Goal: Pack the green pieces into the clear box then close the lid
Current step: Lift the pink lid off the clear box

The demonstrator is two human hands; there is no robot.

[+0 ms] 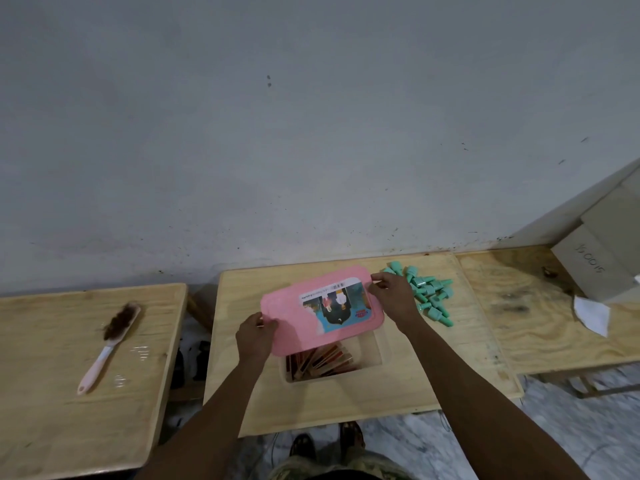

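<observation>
A pink lid [287,317] with a colourful sticker is held tilted above the far part of the clear box [377,355]. My left hand [254,336] grips the lid's near-left corner. My right hand [393,294] grips its far-right corner. The box stands in the middle of the centre wooden table and holds several red-brown and tan sticks [322,362]. Several green pieces [431,292] lie in a loose pile on the table to the right of my right hand, outside the box.
A pink-handled brush [109,341] lies on the left wooden table. Cardboard boxes [602,251] and a white paper scrap [592,315] sit on the right table. The centre table [346,403] stands against a grey wall. My feet show below on the marbled floor.
</observation>
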